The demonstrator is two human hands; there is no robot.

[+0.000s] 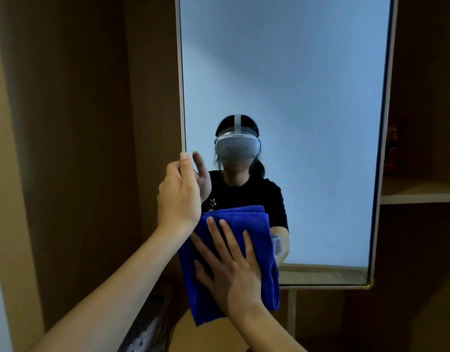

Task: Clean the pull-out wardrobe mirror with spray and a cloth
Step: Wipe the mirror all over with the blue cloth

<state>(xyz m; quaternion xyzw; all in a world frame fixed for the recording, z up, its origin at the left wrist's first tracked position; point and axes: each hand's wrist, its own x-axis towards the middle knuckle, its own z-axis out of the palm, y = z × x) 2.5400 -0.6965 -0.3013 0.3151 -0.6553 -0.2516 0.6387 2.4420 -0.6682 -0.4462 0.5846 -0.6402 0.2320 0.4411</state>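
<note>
While bracing the mirror (282, 72) at its left side, wiping, plainly the step in hand. Left hand (179, 196) up at the pale frame (180, 72), thumb laid along the front edge and fingers curled round it, a firm hold to stop the pull-out panel swinging. Right hand (234, 273) lower down, flat and wide, fingers straight and spread, clutching nothing, simply pressing the cloth (244, 217) against the glass. Blue, folded thick, sitting at the lower left corner of the glass, its bottom end hanging past the lower frame rail. Spray nowhere in view, so, as a judgement, past the spraying and into the rubbing.

Hard to say how far along: no drips, no streaks to pick out on the glass, just a pale wall reflected and a person in a dark top. Probably plenty left, with all of the glass above and to the right well apart from the cloth.

Next, by the look of it: sweeping the flat palm up or across toward the right side near the shelf (419, 198), with even pressure throughout. Calls for the left-side hold staying firm against the push, and for gathering up that loose tail of cloth. Worth minding the left thumb too, sitting right by the glass and likely to smudge it.
</note>
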